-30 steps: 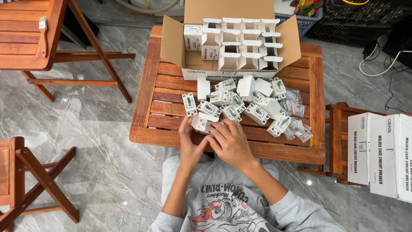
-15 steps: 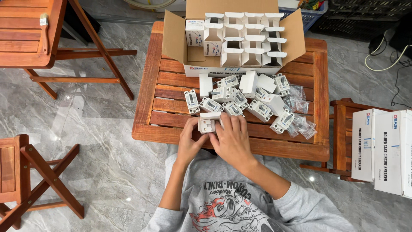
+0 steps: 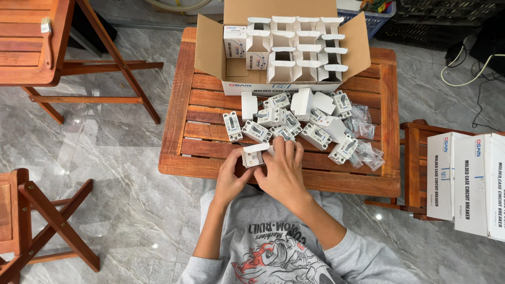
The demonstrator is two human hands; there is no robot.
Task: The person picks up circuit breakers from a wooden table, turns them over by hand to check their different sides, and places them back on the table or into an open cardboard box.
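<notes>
Now, vs. prior frames, both hands have shifted a bit toward the desk front edge: left hand & right hand grip a small white carton w/ flap open, loose white breakers piled just behind.

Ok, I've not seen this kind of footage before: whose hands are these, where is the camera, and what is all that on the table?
The camera sits on a person's head and looks straight down, so the left hand and right hand are that person's own. Both hold a small white carton with its flap open, over the near edge of a slatted wooden table. On the table lies a pile of small white-and-grey devices, with clear plastic bags to its right. Behind stands an open cardboard box filled with more small cartons.
</notes>
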